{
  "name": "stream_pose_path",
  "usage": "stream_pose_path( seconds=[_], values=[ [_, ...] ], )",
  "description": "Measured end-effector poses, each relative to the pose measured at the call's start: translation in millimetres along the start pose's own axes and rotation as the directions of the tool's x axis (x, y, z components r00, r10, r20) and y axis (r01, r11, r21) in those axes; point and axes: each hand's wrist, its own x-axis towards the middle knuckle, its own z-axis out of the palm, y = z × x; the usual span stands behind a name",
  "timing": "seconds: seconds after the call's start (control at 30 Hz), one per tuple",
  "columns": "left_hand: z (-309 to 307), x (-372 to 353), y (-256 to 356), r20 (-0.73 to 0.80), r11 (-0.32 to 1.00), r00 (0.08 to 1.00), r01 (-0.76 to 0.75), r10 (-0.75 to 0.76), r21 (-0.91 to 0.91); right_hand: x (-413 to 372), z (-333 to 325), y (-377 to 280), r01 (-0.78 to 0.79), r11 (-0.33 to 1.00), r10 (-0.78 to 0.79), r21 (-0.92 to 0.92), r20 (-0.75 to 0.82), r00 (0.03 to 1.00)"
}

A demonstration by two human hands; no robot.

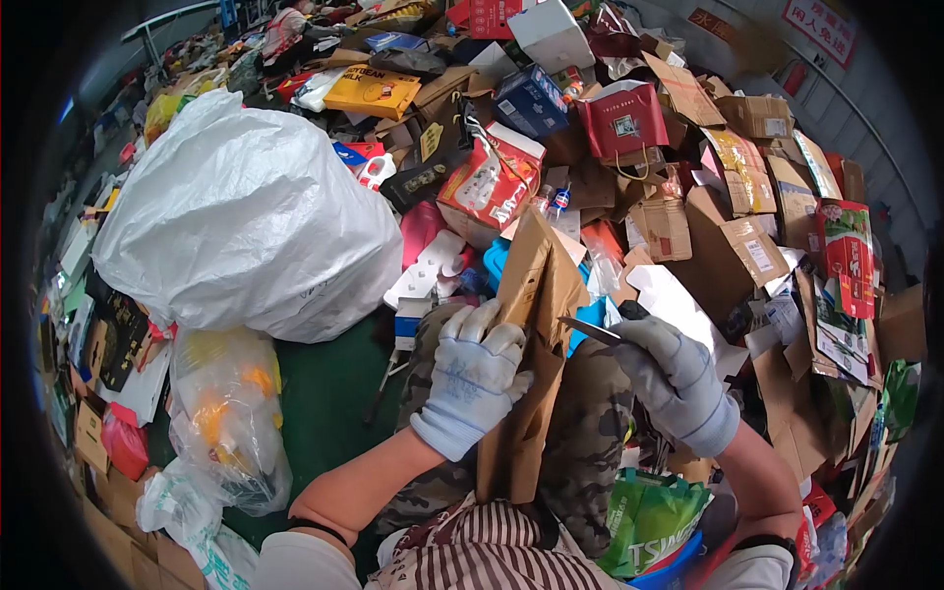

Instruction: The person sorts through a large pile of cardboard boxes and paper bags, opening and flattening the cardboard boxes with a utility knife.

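Observation:
A folded brown cardboard box (539,285) stands on end between my knees, its lower end close to my striped apron. My left hand (470,382), in a whitish work glove, is closed on the cardboard's left edge. In my right hand (678,382), gloved the same way, is a knife (590,331); its blade points left, the tip right at the cardboard's right side. The knife's handle is mostly hidden by the fingers. Behind the cardboard shows a blue plastic container (590,313). A white sheet (674,300) lies just beyond my right hand.
A big white sack (246,216) bulges at the left, above a clear plastic bag (228,418) on the green floor (329,413). Piled cardboard and cartons surround me, including a red gift box (492,182). By my right thigh is a green bag (654,521). Another person (285,37) is far back.

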Motion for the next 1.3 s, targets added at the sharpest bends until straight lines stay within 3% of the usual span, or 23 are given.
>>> stream_pose_path(
  seconds=[0.1,0.2,0.33,0.47,0.67,0.8,0.9,1.0,1.03,1.13,1.27,1.3],
  values=[
    [-4,-3,1,0.013,0.999,1.000,0.014,-0.014,-0.029,40,6,15,0.163,0.980,-0.139,-0.111,0.195,0.971],
    [-5,-10,-1,-0.018,1.000,1.000,0.003,-0.003,-0.020,56,13,18,0.202,0.914,-0.002,-0.352,0.494,0.869],
    [-6,-7,2,-0.001,0.998,1.000,-0.009,0.009,-0.056,62,4,8,0.180,0.830,0.237,-0.527,0.626,0.743],
    [-7,0,4,0.050,0.992,0.998,-0.020,0.026,-0.124,62,-5,-3,0.133,0.752,0.434,-0.646,0.637,0.636],
    [3,3,14,0.094,0.957,0.992,-0.053,0.083,-0.285,73,-21,-10,0.439,0.656,0.404,-0.613,0.777,0.482],
    [0,2,24,0.072,0.956,0.994,-0.054,0.078,-0.288,80,-23,-5,0.402,0.709,0.410,-0.580,0.802,0.434],
    [5,5,32,0.052,0.944,0.993,-0.082,0.104,-0.319,82,-17,-8,0.461,0.687,0.360,-0.561,0.815,0.454],
    [5,4,37,0.037,0.943,0.994,-0.081,0.098,-0.324,83,-3,-21,0.684,0.560,0.356,-0.466,0.882,0.309],
    [5,5,39,0.029,0.945,0.996,-0.075,0.089,-0.319,90,-6,-32,0.651,0.592,0.431,-0.475,0.869,0.242],
    [-3,3,32,0.005,0.940,0.985,-0.161,0.170,-0.301,94,-13,-17,0.679,0.598,0.335,-0.426,0.902,0.271],
    [-5,4,35,0.015,0.928,0.982,-0.173,0.188,-0.331,78,-14,-19,0.547,0.610,0.412,-0.574,0.819,0.400],
    [-4,6,37,0.015,0.926,0.982,-0.174,0.190,-0.336,78,-16,-20,0.556,0.601,0.427,-0.575,0.818,0.385]
  ],
)
